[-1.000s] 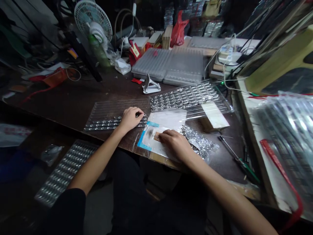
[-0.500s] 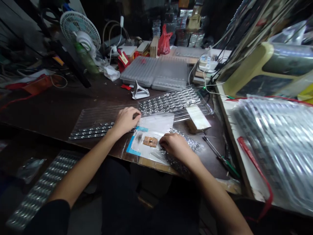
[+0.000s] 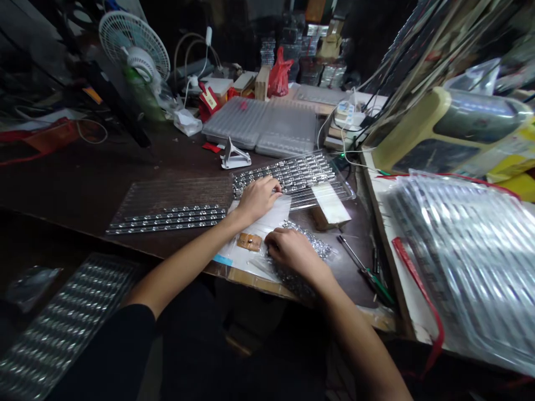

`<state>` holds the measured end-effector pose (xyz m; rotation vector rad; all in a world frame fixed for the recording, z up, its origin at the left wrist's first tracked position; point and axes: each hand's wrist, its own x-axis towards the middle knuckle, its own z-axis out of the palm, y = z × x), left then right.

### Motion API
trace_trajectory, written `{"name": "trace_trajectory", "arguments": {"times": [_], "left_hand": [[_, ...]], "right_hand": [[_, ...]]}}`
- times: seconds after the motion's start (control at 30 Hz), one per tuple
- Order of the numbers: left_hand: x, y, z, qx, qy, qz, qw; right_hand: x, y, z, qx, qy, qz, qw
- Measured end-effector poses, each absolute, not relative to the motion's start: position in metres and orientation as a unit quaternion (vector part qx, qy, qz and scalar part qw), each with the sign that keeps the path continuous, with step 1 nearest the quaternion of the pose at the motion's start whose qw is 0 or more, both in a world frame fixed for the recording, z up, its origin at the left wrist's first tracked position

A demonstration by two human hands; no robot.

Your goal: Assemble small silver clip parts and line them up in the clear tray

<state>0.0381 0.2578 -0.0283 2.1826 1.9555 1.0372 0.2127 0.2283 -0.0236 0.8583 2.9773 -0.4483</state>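
Observation:
My left hand (image 3: 259,199) is at the lower edge of a clear ribbed tray (image 3: 301,199) filled with shiny metal rods (image 3: 288,170). Its fingers curl together; whatever they pinch is hidden. My right hand (image 3: 292,248) rests beside a heap of small silvery parts (image 3: 315,239), its fingers bent and closed, their tips out of sight. Left of it, a small orange-brown block (image 3: 249,241) sits on a white sheet with blue tape (image 3: 223,259). Another clear ribbed tray (image 3: 179,192) holds several metal rods (image 3: 175,218) along its near side.
A white-topped block (image 3: 331,203) and a green-handled screwdriver (image 3: 370,275) lie to the right. Farther right are stacked plastic trays (image 3: 468,262). A white stand (image 3: 235,156), more clear trays (image 3: 288,125) and a fan (image 3: 134,47) occupy the back.
My left hand has moved right, from the left tray to the rod-filled tray. The rods in the left tray are now uncovered. My right hand stays by the small parts.

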Motion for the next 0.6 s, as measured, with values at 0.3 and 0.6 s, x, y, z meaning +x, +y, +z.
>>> {"name": "trace_trajectory", "arguments": {"times": [0.3,0.6], "left_hand": [[0.015,0.139,-0.047,0.637,0.632,0.428,0.106],[0.007,0.125,-0.077,0.653,0.603,0.426,0.167]], "right_hand": [[0.214,0.233,-0.036,0.253,0.924,-0.270,-0.097],[0.198,0.228,-0.043,0.253,0.890,-0.334,-0.181]]}}
